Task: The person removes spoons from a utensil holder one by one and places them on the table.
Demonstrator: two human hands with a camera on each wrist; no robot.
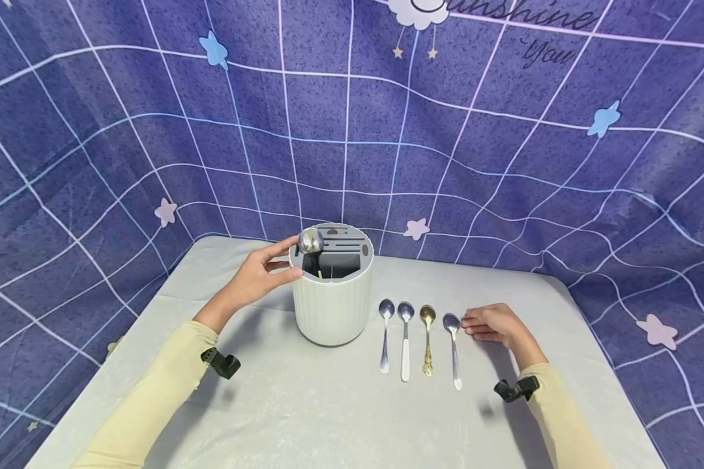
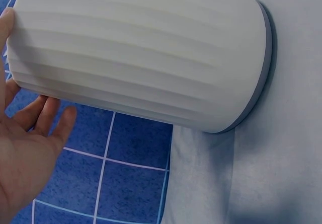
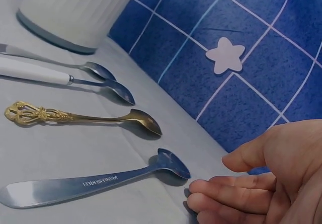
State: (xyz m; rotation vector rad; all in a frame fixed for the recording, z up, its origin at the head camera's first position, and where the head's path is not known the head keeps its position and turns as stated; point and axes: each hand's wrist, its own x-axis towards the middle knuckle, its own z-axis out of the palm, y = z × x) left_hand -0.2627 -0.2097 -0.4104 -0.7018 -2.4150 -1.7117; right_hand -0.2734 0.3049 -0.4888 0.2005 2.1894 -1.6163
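My left hand [image 1: 258,273] rests at the left side of a white ribbed utensil holder [image 1: 331,309], thumb and a finger stretched to its rim. In the left wrist view its other fingers lie loosely beside the holder's wall [image 2: 141,58]. A utensil with a round silver bowl [image 1: 311,241] stands in the holder, bowl up. Right of the holder lie a silver spoon [image 1: 386,332], a white-handled spoon [image 1: 405,339], a gold spoon with an ornate handle [image 1: 427,335] and another silver spoon [image 1: 454,348]. Beside that last spoon's bowl, my right hand [image 1: 495,324] holds nothing, fingers relaxed.
A pale grey cloth [image 1: 305,404] covers the table. Behind it hangs a purple-blue curtain [image 1: 504,143] with a line grid and star shapes. The holder's top has narrow slots [image 1: 343,244] and a larger dark compartment [image 1: 343,264]. Each sleeve carries a black wrist camera [image 1: 225,365].
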